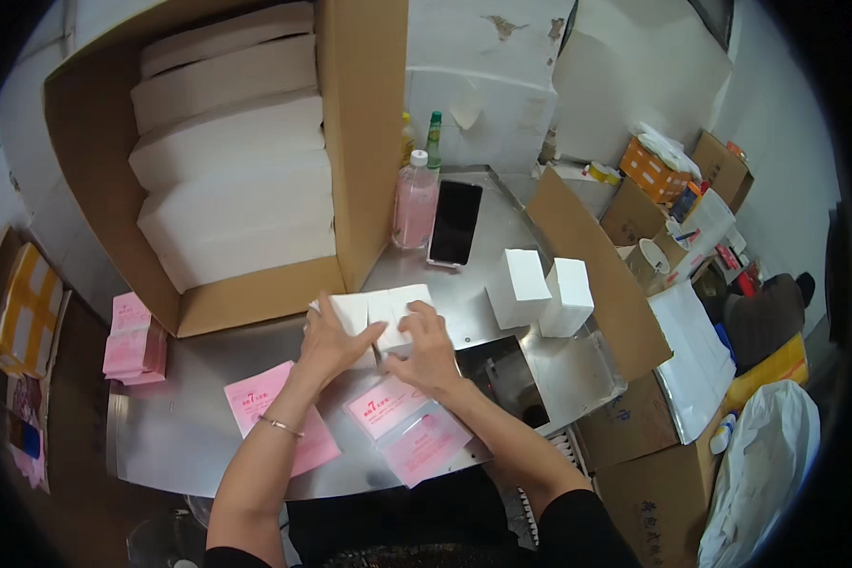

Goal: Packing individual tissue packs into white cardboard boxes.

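Paper blocks (385, 305), white, side by side on the counter (189, 426) before the open carton (364, 123), gripped by left hand (331, 339) and right hand (426, 355), one block each. Seemingly partway along: two loose blocks (519, 292) already standing apart to the right; apparently still to handle, the white stacks (241, 218) inside the carton and pink wrappers (426, 447) lying flat, seemingly unfilled.

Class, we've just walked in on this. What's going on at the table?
A person has both hands on white blocks at the metal table: the left hand on one block, the right hand on another beside it. Pink sheets lie nearer the person. An open carton of white stacks stands beyond, to the left; two more blocks stand to the right.
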`<action>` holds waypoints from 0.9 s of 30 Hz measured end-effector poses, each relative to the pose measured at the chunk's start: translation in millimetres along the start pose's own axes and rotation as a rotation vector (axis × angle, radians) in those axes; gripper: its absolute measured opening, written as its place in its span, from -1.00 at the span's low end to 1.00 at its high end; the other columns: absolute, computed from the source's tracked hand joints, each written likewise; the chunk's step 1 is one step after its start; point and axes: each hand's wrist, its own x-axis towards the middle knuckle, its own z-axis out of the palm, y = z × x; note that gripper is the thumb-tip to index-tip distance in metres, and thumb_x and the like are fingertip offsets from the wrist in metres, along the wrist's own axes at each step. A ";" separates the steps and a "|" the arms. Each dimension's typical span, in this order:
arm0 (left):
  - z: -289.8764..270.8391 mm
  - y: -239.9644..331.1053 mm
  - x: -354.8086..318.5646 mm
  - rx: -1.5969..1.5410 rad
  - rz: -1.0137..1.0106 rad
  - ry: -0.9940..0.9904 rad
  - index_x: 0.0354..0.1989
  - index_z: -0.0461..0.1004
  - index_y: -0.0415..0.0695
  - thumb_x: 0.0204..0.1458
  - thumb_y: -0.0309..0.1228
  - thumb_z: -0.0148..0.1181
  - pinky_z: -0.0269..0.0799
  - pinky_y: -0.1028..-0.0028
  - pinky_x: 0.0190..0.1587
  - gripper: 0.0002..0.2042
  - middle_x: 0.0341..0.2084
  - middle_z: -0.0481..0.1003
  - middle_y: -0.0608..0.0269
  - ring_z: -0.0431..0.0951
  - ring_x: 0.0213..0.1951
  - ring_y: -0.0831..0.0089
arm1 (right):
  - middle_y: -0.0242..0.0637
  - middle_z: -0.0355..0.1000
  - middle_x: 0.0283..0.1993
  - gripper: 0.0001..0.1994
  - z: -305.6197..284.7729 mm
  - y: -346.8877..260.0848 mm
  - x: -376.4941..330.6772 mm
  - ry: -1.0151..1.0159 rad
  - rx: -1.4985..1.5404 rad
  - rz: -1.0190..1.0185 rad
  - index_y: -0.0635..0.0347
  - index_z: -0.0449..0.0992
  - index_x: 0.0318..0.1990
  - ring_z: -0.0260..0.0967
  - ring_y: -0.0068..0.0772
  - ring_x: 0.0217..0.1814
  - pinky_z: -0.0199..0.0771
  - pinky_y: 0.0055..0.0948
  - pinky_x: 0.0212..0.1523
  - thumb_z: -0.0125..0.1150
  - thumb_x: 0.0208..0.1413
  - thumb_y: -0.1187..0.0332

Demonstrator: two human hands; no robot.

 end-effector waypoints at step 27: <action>100.0 90.0 91.9 -0.772 -0.056 -0.653 0.29 0.34 -0.06 0.15 -0.08 0.10 0.54 0.20 -0.06 -0.45 0.06 0.46 0.20 0.50 0.01 0.32 | -0.12 0.39 0.19 -0.64 -201.7 133.1 -39.3 0.367 0.155 0.576 0.14 0.59 0.07 0.29 -0.17 0.24 0.12 -0.33 0.35 -0.14 0.35 0.29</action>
